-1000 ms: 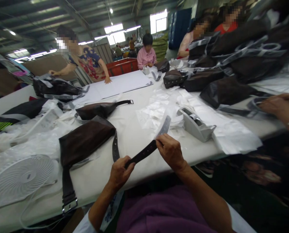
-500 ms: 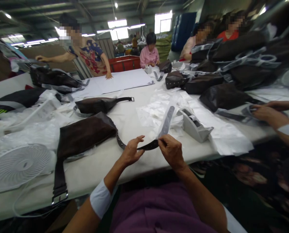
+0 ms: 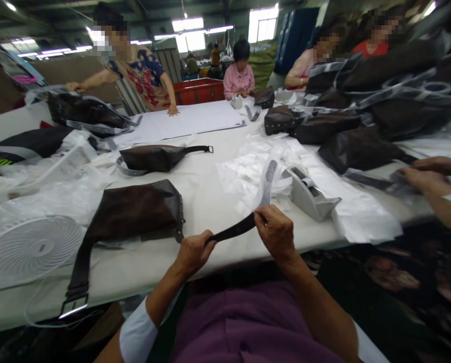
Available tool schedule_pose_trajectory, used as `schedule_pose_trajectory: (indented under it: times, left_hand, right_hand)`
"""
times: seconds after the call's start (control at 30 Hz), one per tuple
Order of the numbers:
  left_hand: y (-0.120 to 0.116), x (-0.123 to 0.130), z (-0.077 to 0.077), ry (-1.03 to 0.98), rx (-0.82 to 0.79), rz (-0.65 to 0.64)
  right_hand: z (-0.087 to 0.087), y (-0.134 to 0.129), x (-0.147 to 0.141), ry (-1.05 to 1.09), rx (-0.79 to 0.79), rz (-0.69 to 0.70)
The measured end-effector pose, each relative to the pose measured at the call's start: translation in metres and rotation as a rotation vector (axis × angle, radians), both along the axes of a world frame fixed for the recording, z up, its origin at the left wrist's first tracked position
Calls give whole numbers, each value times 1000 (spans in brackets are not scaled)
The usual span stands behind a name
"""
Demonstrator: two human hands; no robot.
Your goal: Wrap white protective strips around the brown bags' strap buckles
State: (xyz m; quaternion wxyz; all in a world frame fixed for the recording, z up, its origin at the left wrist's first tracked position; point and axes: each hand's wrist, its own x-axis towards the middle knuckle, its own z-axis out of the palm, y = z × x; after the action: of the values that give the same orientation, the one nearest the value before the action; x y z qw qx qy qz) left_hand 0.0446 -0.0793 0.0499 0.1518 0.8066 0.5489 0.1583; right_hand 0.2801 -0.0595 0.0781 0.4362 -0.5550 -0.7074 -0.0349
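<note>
A dark strap [image 3: 233, 231] stretches between my hands above the table's front edge. My left hand [image 3: 195, 253] is closed around it, close to the bag. Farther along, my right hand [image 3: 275, 231] pinches the strap where a clear plastic sleeve [image 3: 265, 186] covers its end and points up and away. Left of my left hand, the dark brown bag [image 3: 140, 209] that the strap runs from lies on the table, with studs along its right edge. From its other side a wide strap with a metal buckle [image 3: 74, 305] hangs over the table edge.
A grey tape dispenser [image 3: 311, 196] and white wrapping sheets [image 3: 248, 169] are beyond my right hand. A white fan [image 3: 32, 249] stands at left. More dark bags [image 3: 346, 151] are piled at right, near a co-worker's hands [image 3: 426, 176]. Another person leans on white sheets [image 3: 187, 121].
My left hand has closed on the strap and moved slightly left and down. The strap is pulled straighter. My right hand has shifted a little right, and the bag has turned slightly.
</note>
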Motion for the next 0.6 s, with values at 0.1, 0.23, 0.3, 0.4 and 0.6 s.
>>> schedule_pose_trajectory:
  times: [0.1, 0.23, 0.3, 0.4, 0.6]
  left_hand:
    - [-14, 28, 17, -2, -27, 45]
    - [-3, 63, 22, -156, -79, 69]
    - [14, 77, 16, -268, -88, 64]
    - [43, 89, 2, -446, -120, -26]
    - [59, 71, -3, -588, -205, -222]
  right_hand:
    - [-4, -4, -8, -73, -33, 9]
    - [-15, -7, -19, -47, -85, 103]
    - [-22, -5, -20, 28, -103, 122]
    - [-33, 0, -17, 134, -141, 118]
    - [-51, 0, -18, 182, -197, 129]
